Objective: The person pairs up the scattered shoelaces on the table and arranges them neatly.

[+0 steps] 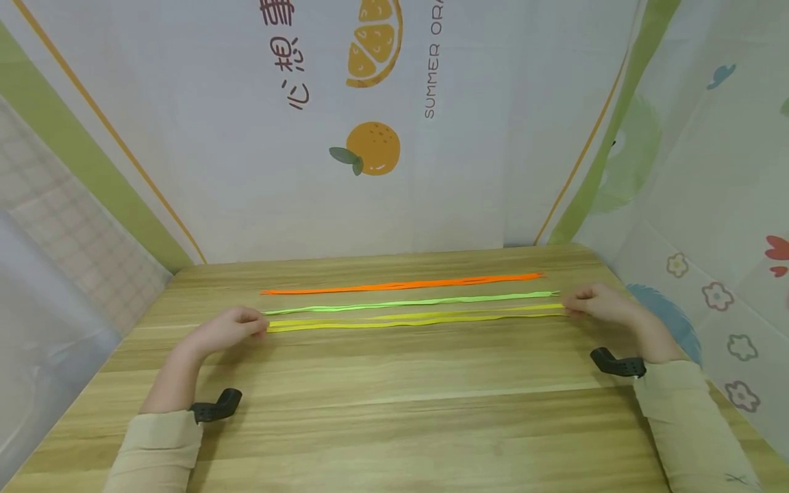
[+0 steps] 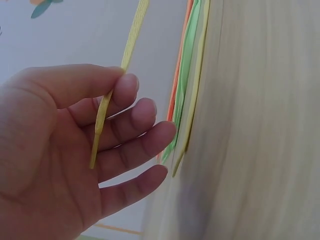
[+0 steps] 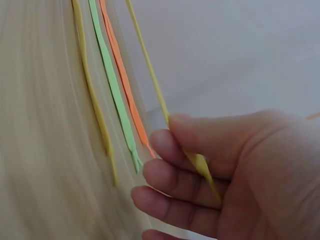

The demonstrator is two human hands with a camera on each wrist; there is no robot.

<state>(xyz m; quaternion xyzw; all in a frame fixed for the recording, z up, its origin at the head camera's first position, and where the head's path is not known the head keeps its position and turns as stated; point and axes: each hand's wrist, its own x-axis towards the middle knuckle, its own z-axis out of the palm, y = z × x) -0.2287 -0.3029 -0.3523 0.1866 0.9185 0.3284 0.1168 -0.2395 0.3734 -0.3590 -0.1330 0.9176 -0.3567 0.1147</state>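
My left hand [image 1: 231,329] pinches one end of a yellow shoelace [image 2: 132,40] between thumb and index finger, its tip hanging across the palm in the left wrist view. The other end is pinched by my right hand [image 1: 598,303], so the lace runs stretched between both hands. A second yellow shoelace [image 3: 90,95] lies on the table just below it. Beyond, a green shoelace [image 1: 407,302] and an orange shoelace [image 1: 401,285] are laid out straight, roughly parallel. The left hand's other fingers are spread and loosely bent.
The wood-grain table [image 1: 394,424] ends at a white printed curtain [image 1: 308,205] behind the laces. More patterned cloth [image 1: 696,205] hangs at the right side. A black wrist mount [image 1: 216,406] sits on the left forearm, another black mount [image 1: 618,363] on the right.
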